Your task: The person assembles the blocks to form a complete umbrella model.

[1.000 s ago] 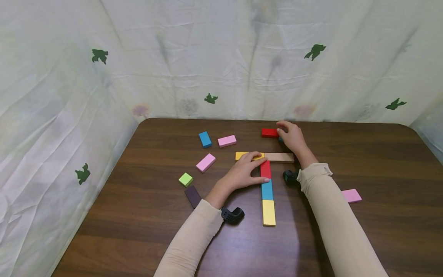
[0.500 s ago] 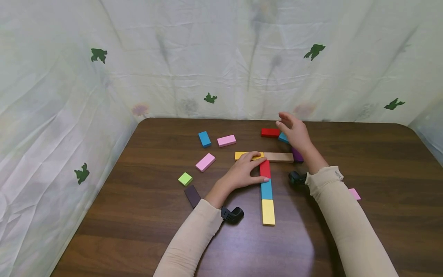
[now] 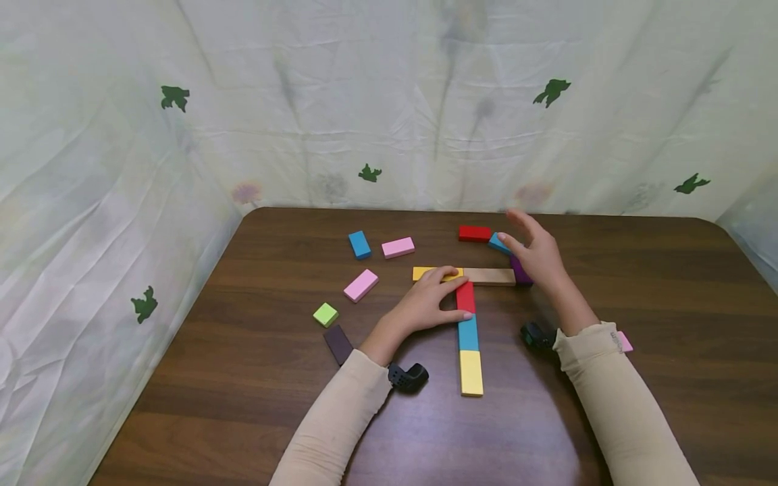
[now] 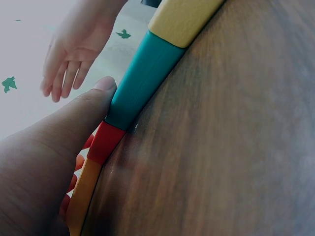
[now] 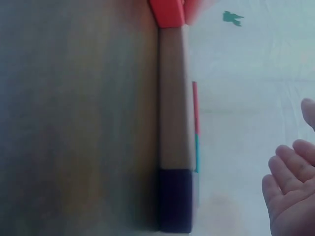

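Sleeves: beige, one on each forearm, entering from the near edge.
Wrist cameras: black, one at each wrist.
Near yellow block: flat on the brown bench, at the near end of a straight column; beyond it, end to end, come the middle blue block and the middle red block.
Dark block: loose at left, partly hidden by a sleeve.
Right pink block: mostly behind the other sleeve.
Green block: just beyond the dark one.
Left hand: grip released and spread, thumb touching the column where red meets blue, fingers resting over the crosswise row.
Left pink block: loose, lying slantwise.
Crosswise row: far yellow block, tan block and purple block, left to right; the column meets its near side.
Right hand: grip released, raised near the purple and far blue block.
Far red block: beside that blue one, on its left.
Cloth: pale backdrop behind everything, with green bird shapes.
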